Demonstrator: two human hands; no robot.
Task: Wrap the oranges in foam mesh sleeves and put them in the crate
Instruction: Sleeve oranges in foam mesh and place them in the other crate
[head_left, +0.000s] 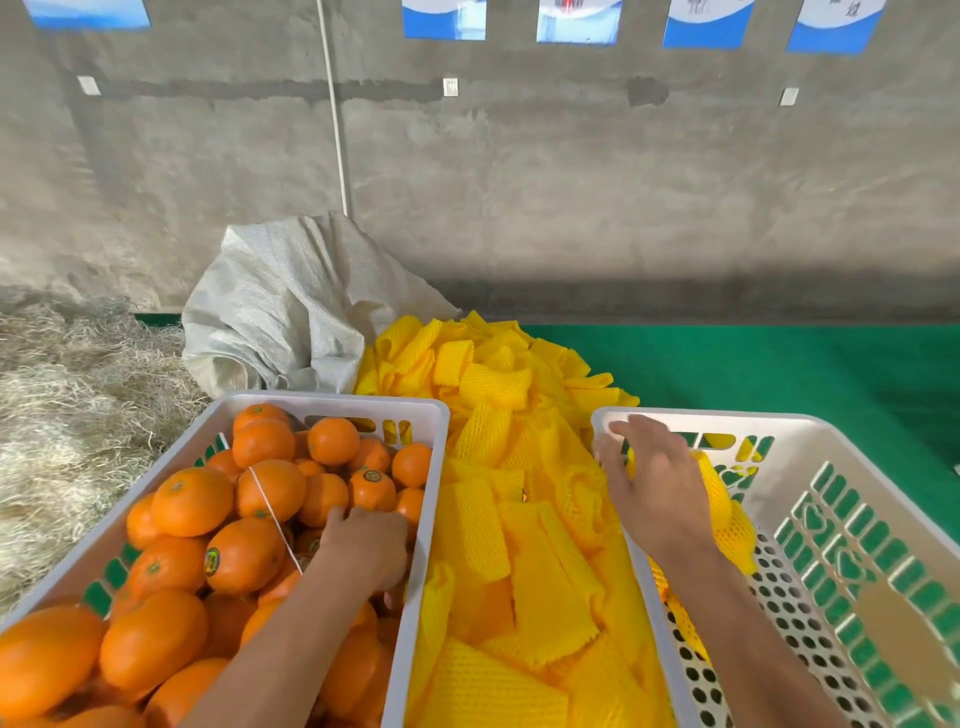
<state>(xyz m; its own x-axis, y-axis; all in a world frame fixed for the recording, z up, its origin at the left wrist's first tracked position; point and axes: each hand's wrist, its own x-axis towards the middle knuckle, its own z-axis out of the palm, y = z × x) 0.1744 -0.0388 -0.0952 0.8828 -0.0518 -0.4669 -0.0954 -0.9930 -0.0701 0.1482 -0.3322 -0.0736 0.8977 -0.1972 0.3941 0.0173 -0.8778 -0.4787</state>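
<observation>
A white crate (332, 400) on the left is full of bare oranges (192, 501). My left hand (366, 545) reaches into its right side, fingers curled down over an orange (390, 598) that is mostly hidden under the palm. Between the crates lies a heap of yellow foam mesh sleeves (519, 519). The white crate (727, 418) on the right holds a few sleeved oranges (735, 540) at its left wall. My right hand (654, 488) hovers over the topmost wrapped orange (717, 488) with fingers spread and relaxed, fingertips near the crate's far left corner.
A crumpled white woven sack (291, 312) stands behind the left crate. Dry straw (62, 415) covers the ground at left. A green mat (779, 364) lies under the right crate. A thin white string (270, 509) runs across the oranges. A concrete wall closes the back.
</observation>
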